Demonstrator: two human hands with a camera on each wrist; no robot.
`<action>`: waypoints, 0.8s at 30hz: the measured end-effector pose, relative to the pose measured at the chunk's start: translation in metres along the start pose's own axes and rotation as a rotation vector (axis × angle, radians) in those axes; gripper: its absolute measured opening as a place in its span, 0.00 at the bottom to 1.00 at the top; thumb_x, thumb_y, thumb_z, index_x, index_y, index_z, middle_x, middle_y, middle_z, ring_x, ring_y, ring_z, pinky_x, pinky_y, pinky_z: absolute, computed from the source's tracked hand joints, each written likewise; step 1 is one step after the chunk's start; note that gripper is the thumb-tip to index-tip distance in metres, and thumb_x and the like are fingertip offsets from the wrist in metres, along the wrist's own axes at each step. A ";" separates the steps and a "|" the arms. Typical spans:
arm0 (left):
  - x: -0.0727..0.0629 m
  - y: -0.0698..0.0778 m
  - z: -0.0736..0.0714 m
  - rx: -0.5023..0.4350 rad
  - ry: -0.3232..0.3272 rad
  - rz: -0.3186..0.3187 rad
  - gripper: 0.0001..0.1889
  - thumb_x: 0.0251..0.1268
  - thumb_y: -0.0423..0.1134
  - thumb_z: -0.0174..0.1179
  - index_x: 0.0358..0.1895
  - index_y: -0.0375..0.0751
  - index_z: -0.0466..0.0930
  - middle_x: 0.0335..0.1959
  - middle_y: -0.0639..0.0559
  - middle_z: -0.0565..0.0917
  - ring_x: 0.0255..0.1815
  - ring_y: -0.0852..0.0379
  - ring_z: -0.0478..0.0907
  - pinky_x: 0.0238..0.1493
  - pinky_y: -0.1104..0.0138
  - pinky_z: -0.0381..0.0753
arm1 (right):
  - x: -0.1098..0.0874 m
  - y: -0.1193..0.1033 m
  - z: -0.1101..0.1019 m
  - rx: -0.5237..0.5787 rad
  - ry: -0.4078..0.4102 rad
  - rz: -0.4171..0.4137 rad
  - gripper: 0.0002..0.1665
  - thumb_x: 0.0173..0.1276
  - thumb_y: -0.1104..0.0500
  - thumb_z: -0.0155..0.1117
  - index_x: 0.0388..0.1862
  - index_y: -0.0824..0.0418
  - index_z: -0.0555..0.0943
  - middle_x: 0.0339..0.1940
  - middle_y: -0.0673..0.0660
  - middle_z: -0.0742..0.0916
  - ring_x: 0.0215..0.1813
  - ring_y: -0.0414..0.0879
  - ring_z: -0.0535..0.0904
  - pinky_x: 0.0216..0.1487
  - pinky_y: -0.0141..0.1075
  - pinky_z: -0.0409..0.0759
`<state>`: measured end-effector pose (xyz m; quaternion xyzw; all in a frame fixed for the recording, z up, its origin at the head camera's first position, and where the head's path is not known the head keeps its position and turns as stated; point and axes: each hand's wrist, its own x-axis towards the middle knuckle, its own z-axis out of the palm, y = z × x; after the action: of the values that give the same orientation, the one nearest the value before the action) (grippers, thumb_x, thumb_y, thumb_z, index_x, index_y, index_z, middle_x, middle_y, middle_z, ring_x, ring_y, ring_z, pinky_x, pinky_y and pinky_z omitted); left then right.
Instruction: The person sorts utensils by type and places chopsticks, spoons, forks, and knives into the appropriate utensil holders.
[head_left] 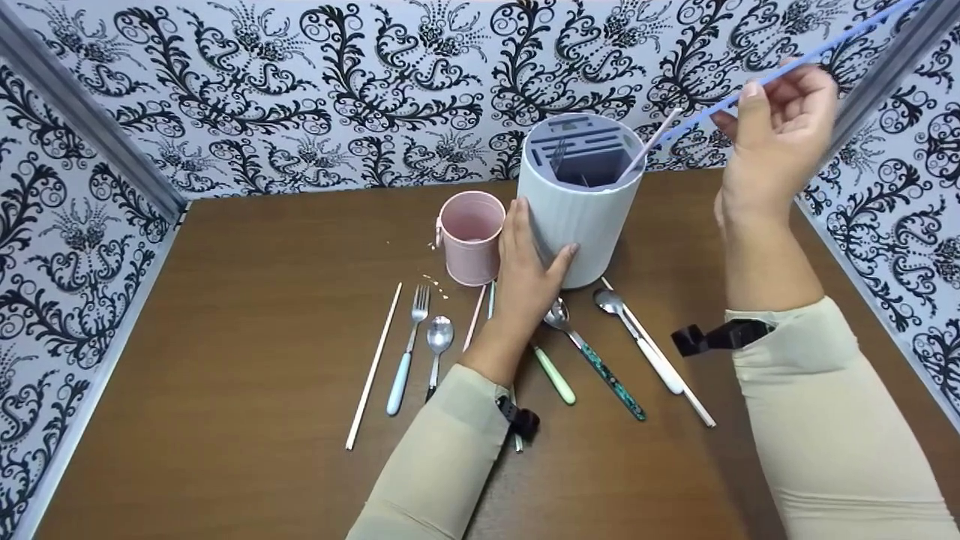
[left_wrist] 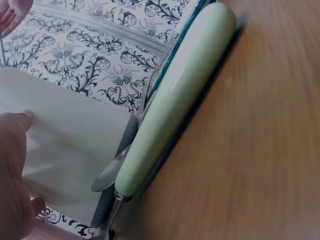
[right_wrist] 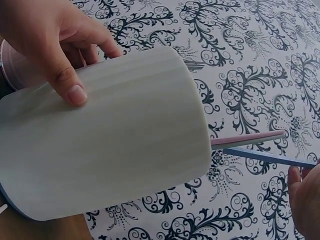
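My left hand (head_left: 525, 274) holds the side of a tall white utensil holder (head_left: 581, 217), with its thumb on the front and its fingers round the left side. The holder has a grey slotted top; a fork and a pink chopstick (head_left: 652, 146) stand in it, the chopstick leaning right. Up to the right, my right hand (head_left: 784, 127) pinches a long blue chopstick (head_left: 817, 52) between thumb and fingers. Its lower end slants down to the holder's rim, overlapping it in the head view. In the right wrist view the blue chopstick (right_wrist: 270, 158) lies close beside the pink one.
A pink cup (head_left: 472, 255) stands left of the holder. In front lie a blue-handled fork (head_left: 405, 367), spoons, a green-handled utensil (head_left: 555, 375), a teal-handled spoon (head_left: 607, 375), a white-handled spoon (head_left: 652, 360) and several chopsticks. Patterned panels (head_left: 300, 97) enclose the wooden table (head_left: 262, 300).
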<state>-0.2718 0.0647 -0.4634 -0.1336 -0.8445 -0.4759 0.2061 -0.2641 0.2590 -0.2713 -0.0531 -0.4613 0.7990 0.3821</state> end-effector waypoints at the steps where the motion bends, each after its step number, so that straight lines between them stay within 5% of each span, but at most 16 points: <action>1: 0.000 0.000 0.000 0.000 0.001 0.001 0.49 0.68 0.50 0.69 0.83 0.37 0.50 0.82 0.36 0.59 0.85 0.39 0.54 0.85 0.54 0.55 | 0.001 0.002 0.000 -0.006 -0.008 0.006 0.16 0.69 0.75 0.63 0.52 0.63 0.76 0.43 0.58 0.82 0.43 0.47 0.79 0.39 0.37 0.87; 24: 0.000 -0.001 0.000 0.011 -0.005 0.008 0.49 0.69 0.51 0.68 0.83 0.37 0.48 0.82 0.34 0.58 0.84 0.38 0.54 0.85 0.53 0.56 | 0.008 0.062 -0.012 -0.167 -0.253 0.068 0.13 0.67 0.76 0.65 0.47 0.64 0.80 0.41 0.60 0.83 0.39 0.47 0.81 0.39 0.34 0.89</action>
<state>-0.2721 0.0641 -0.4646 -0.1369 -0.8472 -0.4701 0.2063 -0.2996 0.2551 -0.3242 0.0008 -0.5686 0.7706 0.2877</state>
